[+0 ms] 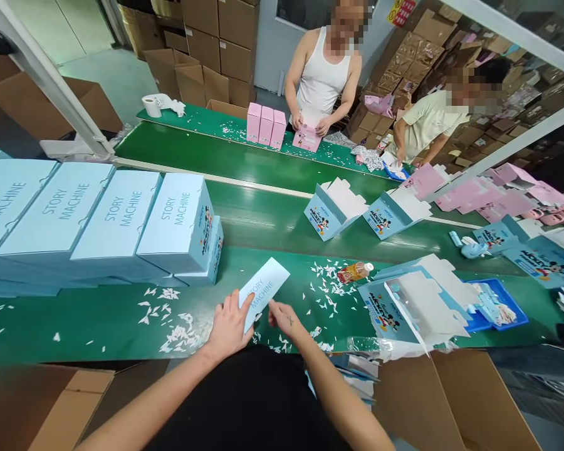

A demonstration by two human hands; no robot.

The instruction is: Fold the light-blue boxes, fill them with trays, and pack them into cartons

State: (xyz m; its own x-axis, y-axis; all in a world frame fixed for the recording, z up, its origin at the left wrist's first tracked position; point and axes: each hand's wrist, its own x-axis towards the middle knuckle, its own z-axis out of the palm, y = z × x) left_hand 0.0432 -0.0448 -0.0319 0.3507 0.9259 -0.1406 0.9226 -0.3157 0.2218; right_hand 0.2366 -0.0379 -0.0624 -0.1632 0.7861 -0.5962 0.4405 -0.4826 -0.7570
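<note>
A light blue carton (269, 285) with "STORY MACHINE" printed on its top panel stands tilted in front of me on the green work surface. My left hand (230, 319) grips its near left side, fingers laid over the edge. At the carton's near right edge, my right hand (282, 316) has its fingers curled in and pressed against the card. The carton's underside and far face are out of sight. White paper scraps (183, 335) lie around both hands.
Finished-looking blue cartons (173, 216) are stacked at left. Open blue cartons (338, 210) sit on the belt. A drink bottle (355, 272) lies to the right, near flattened cartons (418, 304) and a blue tray (498, 307). Across the belt, two people handle pink boxes (266, 125) and small parts.
</note>
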